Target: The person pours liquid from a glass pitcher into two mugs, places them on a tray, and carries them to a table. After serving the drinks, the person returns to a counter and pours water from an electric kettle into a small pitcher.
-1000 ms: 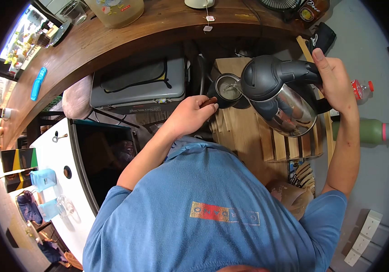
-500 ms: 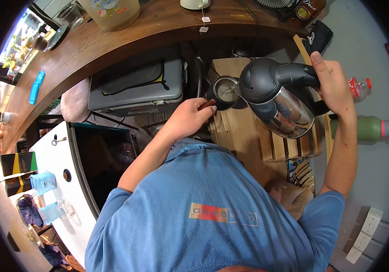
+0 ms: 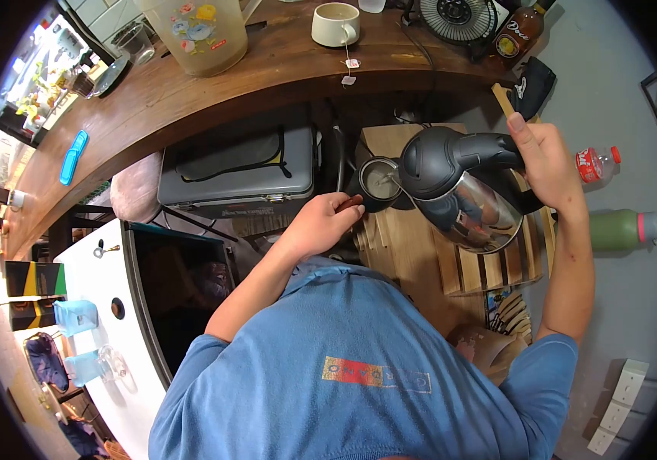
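Observation:
My right hand (image 3: pixel 549 165) is closed around the black handle of an electric kettle (image 3: pixel 482 218), which has a shiny metal body. The kettle is tilted, its spout at the rim of a small dark pot (image 3: pixel 379 182) with a round open top. A thin stream of water runs from the spout into this pot, where the liquid surface looks rippled. My left hand (image 3: pixel 321 224) grips the pot's brown wooden handle (image 3: pixel 350 204). The pot is over a slatted wooden stand (image 3: pixel 397 238); its base is hidden.
A curved wooden counter (image 3: pixel 282 80) carries a white mug (image 3: pixel 335 25) with tea tags hanging out, a flowered plastic pitcher (image 3: pixel 197 38) and a small fan (image 3: pixel 457 17). Below sits a grey case (image 3: pixel 238 172). A green bottle (image 3: pixel 616 230) stands by the wall.
My view has tipped upward, bringing more of the counter and the whole mug into sight. Both hands keep their grips, and water still flows from the kettle into the pot.

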A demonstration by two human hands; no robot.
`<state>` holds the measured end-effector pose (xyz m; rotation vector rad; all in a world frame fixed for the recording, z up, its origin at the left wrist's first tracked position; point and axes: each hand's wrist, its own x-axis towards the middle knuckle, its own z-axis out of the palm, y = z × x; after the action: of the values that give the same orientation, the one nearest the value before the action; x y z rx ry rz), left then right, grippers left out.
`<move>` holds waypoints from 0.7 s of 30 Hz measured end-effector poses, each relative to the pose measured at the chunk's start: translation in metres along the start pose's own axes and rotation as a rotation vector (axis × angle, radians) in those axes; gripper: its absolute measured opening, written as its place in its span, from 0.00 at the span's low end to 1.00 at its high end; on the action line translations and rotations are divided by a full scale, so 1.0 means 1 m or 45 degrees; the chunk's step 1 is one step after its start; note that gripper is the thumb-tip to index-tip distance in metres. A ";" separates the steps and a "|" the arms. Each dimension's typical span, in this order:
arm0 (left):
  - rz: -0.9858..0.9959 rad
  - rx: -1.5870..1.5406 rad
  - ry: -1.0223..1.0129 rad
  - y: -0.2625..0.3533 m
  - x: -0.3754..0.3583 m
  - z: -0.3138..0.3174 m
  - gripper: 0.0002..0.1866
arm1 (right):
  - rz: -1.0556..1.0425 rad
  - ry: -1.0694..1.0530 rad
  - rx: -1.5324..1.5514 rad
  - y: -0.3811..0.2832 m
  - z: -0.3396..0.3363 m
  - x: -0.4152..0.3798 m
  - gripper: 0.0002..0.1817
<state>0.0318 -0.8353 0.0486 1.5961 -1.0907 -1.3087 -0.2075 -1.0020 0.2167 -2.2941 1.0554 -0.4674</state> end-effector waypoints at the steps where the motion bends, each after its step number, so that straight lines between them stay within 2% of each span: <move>1: 0.008 0.011 0.011 -0.001 0.000 0.000 0.20 | -0.006 0.002 0.001 -0.002 0.001 0.000 0.37; 10: -0.045 -0.057 -0.035 0.005 -0.004 -0.004 0.19 | -0.022 0.014 -0.079 0.001 0.000 0.004 0.38; 21: 0.059 0.012 0.073 0.000 -0.013 -0.008 0.21 | -0.085 -0.037 -0.065 -0.005 0.004 0.006 0.35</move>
<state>0.0382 -0.8222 0.0536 1.5963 -1.0940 -1.2221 -0.1993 -1.0026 0.2173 -2.3796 0.9896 -0.4367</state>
